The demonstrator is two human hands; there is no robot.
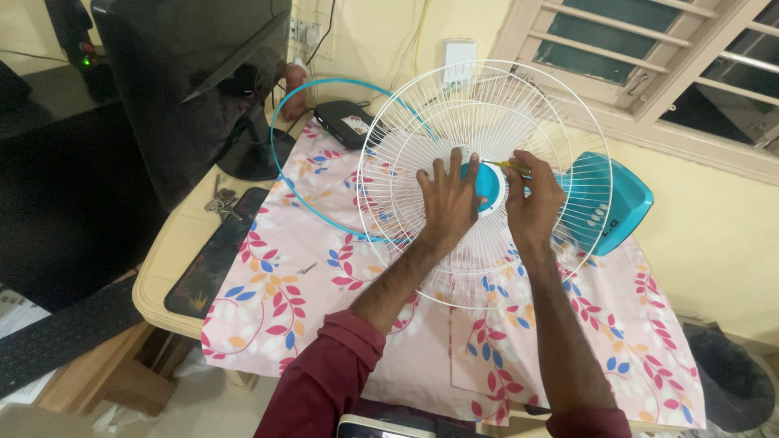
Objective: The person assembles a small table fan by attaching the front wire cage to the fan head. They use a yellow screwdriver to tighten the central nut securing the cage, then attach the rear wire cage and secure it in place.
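Pressing flat on the white wire fan guard (479,182), the left hand (449,197) lies palm down with its fingers spread, the fingertips reaching the teal hub cap (490,185) at the guard's centre. It grips nothing — the hand is open and simply bears on the wires. The right hand (533,200) sits just beside it, on the other side of the hub, fingers curled together around a thin yellow-handled screwdriver (508,165) whose tip points in at the top of the hub cap.

The guard stands tilted over the middle of the table (166,264), leaning toward the far edge, and covers most of the floral pink cloth (341,308) that is spread across the tabletop. Behind the guard, near the far right corner, the teal fan base (613,203) rests on its side, partly seen through the wires. A loose teal ring (284,174) lies on the cloth toward the far left, overlapping the guard's left rim. Inside that ring, at the far edge, sits a small black box (345,123).

Along the left edge of the table a dark patterned mat (213,266) lies beside the cloth, with a bunch of keys (219,201) just beyond it. A small screw (307,268) rests on the cloth near the mat. A black monitor (191,81) stands at the far left corner — its stand just touches the ring's left arc. Both forearms wear dark red sleeves (329,381) pushed back above the wrists.
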